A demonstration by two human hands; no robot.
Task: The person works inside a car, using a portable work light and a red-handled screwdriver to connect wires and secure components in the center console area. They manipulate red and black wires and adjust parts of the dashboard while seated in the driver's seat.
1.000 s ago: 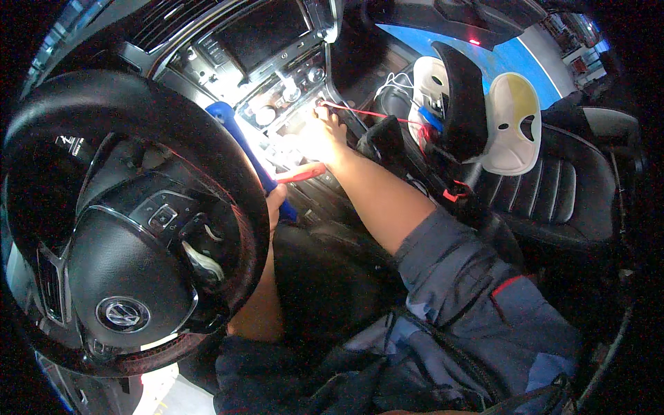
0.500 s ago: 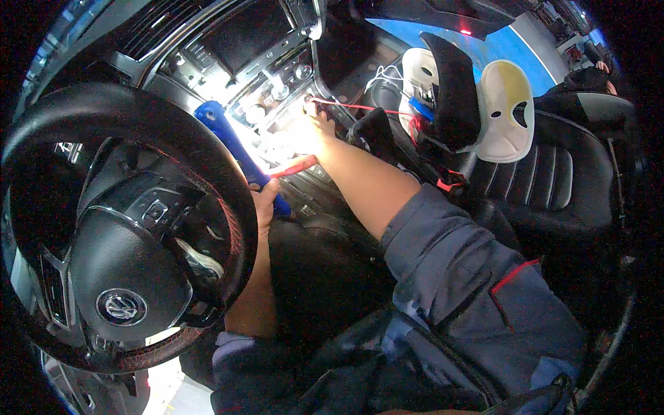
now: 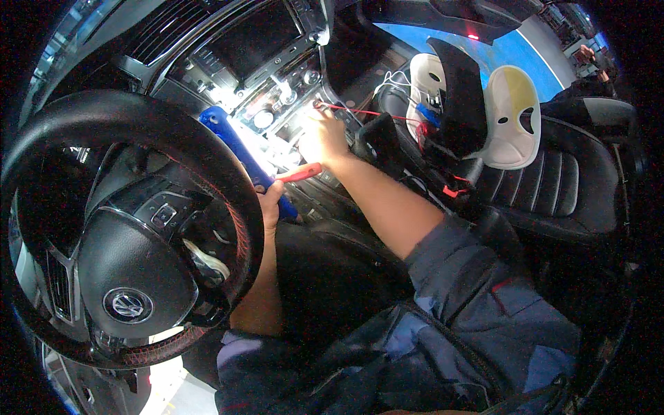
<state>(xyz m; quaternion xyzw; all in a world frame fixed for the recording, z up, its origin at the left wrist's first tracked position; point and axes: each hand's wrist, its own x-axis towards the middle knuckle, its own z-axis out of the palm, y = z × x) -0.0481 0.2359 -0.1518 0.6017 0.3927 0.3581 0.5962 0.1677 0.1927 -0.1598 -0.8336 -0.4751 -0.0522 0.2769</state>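
Observation:
A long blue work light (image 3: 238,149) leans beside the steering wheel, its bright side toward the centre console (image 3: 325,181). My left hand (image 3: 271,200) is closed round its lower part, next to the wheel rim. A red-handled tool (image 3: 301,173) sticks out to the right just above my left thumb; its far end is lost in glare. My right hand (image 3: 326,136) reaches into the lit console, fingers bent together at the end of a thin red wire (image 3: 363,111). Glare washes out the fingertips and the parts under them.
The steering wheel (image 3: 128,114) fills the left side. Control knobs (image 3: 263,119) and a dark screen (image 3: 242,41) lie ahead. On the passenger seat (image 3: 546,183) are a black panel (image 3: 453,104) and pale shaped pads (image 3: 512,131). Another person's hand (image 3: 588,52) shows at the far right.
The whole view has shifted slightly, moving the scene a little right. The red handle has swung to a slightly steeper angle and shows more clearly. Both hands stay at the same places.

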